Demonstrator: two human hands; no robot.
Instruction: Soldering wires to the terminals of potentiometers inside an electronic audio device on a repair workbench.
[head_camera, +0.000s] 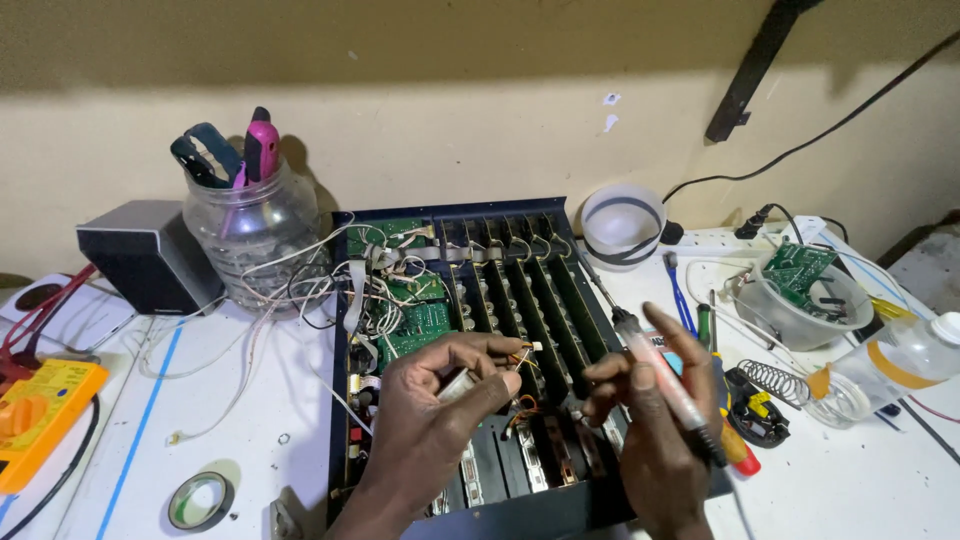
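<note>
Centre of frame: open dark-blue electronics chassis lying flat on a white worktable, green circuit boards and loose white wiring in its upper-left part, rows of slotted channels across the rest.

Left hand, lower centre: fingers curled and pinched together on a small pale component with thin orange and white leads running off to the right. What the part is, I cannot tell (too small, half hidden by the fingers).

Right hand, lower centre-right: closed around a soldering iron with a clear pinkish handle, shaft angled up toward the upper left, tip hard to make out against the chassis. Thumb and forefinger of this hand sit just beside the leads; the 2 hands are near each other but not touching.

Upper left: clear plastic jar holding handled tools, a small grey speaker box beside it. Left edge: yellow multimeter. Lower left: roll of tape. Right of frame: a bowl holding a green board, a coiled-wire iron stand, and screwdrivers just beside the right hand.
</note>
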